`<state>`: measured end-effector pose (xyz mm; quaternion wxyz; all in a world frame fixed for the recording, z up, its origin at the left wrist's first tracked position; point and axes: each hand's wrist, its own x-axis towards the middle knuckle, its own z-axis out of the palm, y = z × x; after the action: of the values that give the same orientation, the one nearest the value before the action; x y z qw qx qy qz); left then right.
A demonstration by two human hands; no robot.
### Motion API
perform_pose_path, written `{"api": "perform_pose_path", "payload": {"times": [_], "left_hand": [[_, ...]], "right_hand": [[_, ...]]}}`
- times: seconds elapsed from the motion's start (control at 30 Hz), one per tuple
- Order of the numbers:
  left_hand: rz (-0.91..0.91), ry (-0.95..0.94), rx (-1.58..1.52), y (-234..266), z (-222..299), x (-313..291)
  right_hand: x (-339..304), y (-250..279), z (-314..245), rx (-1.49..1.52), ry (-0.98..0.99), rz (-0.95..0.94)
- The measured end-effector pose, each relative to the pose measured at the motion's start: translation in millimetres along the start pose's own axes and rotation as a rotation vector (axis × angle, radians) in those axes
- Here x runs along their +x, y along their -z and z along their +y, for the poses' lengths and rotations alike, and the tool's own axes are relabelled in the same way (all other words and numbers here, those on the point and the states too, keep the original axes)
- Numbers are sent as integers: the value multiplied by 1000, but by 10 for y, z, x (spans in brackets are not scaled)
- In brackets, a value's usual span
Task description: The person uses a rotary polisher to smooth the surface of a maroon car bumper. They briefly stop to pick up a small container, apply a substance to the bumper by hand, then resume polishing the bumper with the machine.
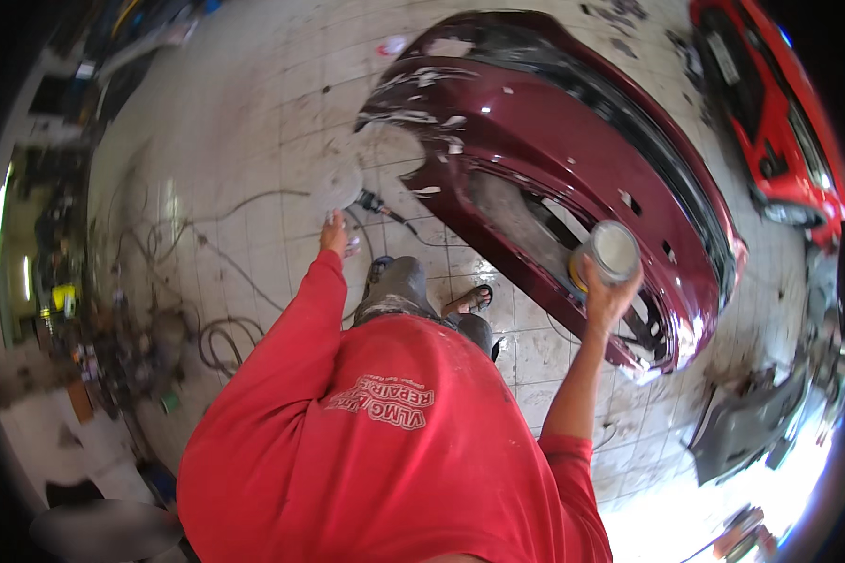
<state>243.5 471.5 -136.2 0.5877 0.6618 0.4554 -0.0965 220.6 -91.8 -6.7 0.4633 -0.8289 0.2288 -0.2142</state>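
My right hand (613, 298) is wrapped round a round can (618, 246). The can's pale grey top faces up, and a bit of yellow shows on its side. Behind it is a dark red car bumper (535, 117) with pale scuffed patches on its left end. My left hand (336, 235) is lower left of a round whitish disc (338, 183). Its fingers look curled, with pale smears or something small at them; what they hold, if anything, is too small to tell. Beside the disc, a black tool (374, 201) with a cord points toward the bumper.
Cords and a coiled hose (225, 340) run over the tiled floor (253, 141) at the left. A red car (779, 113) stands at the far right. Near it lies a dark grey car panel (751, 422). Clutter (150, 347) fills the left side. My sandalled foot (479, 298) is near the bumper.
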Motion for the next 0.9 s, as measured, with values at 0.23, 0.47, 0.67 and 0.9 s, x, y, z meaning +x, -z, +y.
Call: {"api": "perform_pose_path", "payload": {"times": [0.23,0.47,0.67,0.9], "left_hand": [[-55,89,11,1034,-61,316],[-99,-478,439,1248,1020,1533],[-451,-1084,271,-153,2583,1541],[-318,-1255,821,-481,2093,1617]], "right_hand": [[-597,61,258,-63,-143,213],[-1719,-762,-378,-247,-236,146],[-2742,-2184,-1266,-103,-565,-382],[-3060,-3455,-1466,-110,-511,-813]]}}
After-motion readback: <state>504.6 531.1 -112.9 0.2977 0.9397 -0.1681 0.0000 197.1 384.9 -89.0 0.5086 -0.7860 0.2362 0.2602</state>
